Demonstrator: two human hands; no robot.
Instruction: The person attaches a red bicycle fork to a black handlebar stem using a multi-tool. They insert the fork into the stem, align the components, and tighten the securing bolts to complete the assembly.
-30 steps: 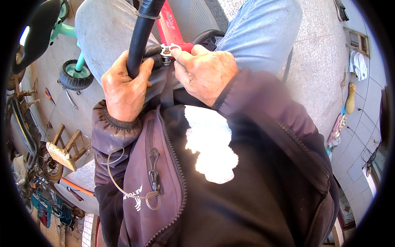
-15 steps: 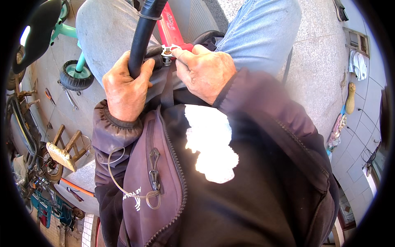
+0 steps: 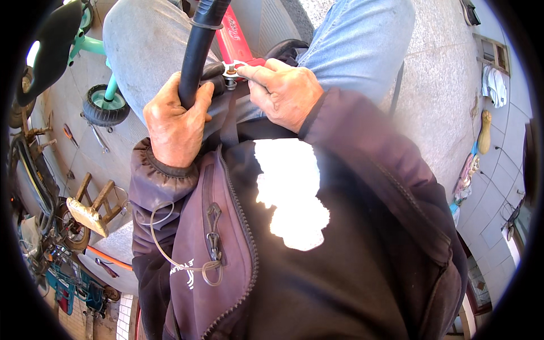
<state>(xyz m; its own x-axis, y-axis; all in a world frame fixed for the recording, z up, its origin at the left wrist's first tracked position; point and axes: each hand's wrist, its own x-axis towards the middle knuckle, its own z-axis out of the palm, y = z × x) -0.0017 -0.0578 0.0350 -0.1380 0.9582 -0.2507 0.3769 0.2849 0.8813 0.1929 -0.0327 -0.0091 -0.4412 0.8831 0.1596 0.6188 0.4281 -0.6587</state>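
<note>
My left hand (image 3: 177,122) is closed round a black tube (image 3: 198,59) that slants up between my knees. Just right of the tube, a bolt (image 3: 231,83) passes through a small pale metal piece (image 3: 229,73) at the near end of a red frame tube (image 3: 233,41). My right hand (image 3: 292,93) has its fingers curled, with the forefinger tip against that metal piece. Whatever lies under the curled fingers is hidden. Behind my left thumb sits a rounded black part (image 3: 213,78), partly covered.
Past my left knee stands a mint-green frame with a small black wheel (image 3: 106,105). Pliers (image 3: 70,135) and a wrench (image 3: 97,138) lie on the floor nearby. A small wooden stool (image 3: 90,209) and parked bikes (image 3: 68,226) are further left. Cloths (image 3: 494,88) lie at far right.
My right hand has shifted very slightly, its forefinger still at the metal piece. The left hand keeps its grip on the black tube. The whole view has moved a little.
</note>
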